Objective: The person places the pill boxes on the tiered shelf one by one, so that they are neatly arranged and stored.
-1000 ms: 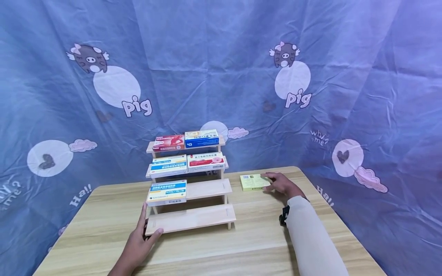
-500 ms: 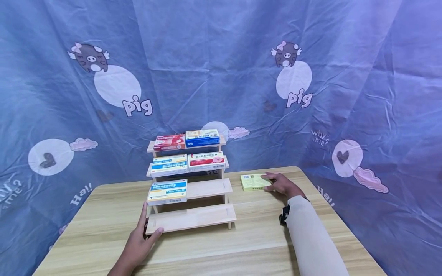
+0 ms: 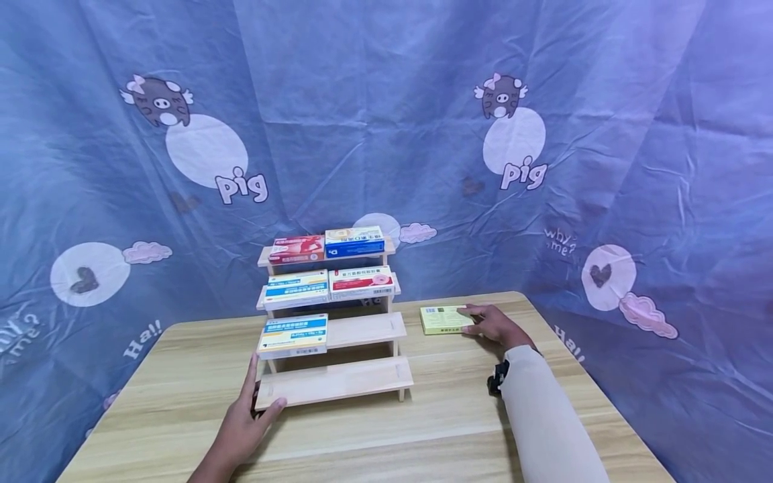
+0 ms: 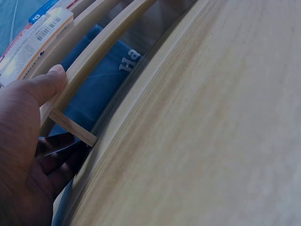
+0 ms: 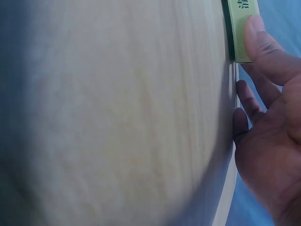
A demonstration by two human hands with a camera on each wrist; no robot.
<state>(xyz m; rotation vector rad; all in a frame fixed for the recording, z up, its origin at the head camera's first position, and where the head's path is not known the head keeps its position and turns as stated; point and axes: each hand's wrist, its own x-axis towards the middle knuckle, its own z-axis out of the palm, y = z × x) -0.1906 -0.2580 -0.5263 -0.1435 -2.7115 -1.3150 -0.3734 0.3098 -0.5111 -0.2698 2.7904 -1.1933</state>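
On the table, a yellow-green medicine box (image 3: 442, 320) lies flat to the right of a stepped wooden rack (image 3: 341, 382). My right hand (image 3: 495, 325) pinches that box at its right end; in the right wrist view the thumb presses its near side (image 5: 239, 33), and the other fingers are partly hidden. My left hand (image 3: 240, 428) grips the left end of the rack's lowest step, thumb on the front edge, other fingers around the end and underneath in the left wrist view. A blue, white and yellow medicine box (image 3: 292, 335) sits at the left of the step above.
Higher on the rack are a blue-and-white box (image 3: 296, 289), a red-and-white box (image 3: 361, 282), a red box (image 3: 296, 249) and a blue-and-cream box (image 3: 353, 241). A blue printed curtain (image 3: 374, 161) hangs behind the wooden table (image 3: 362, 443).
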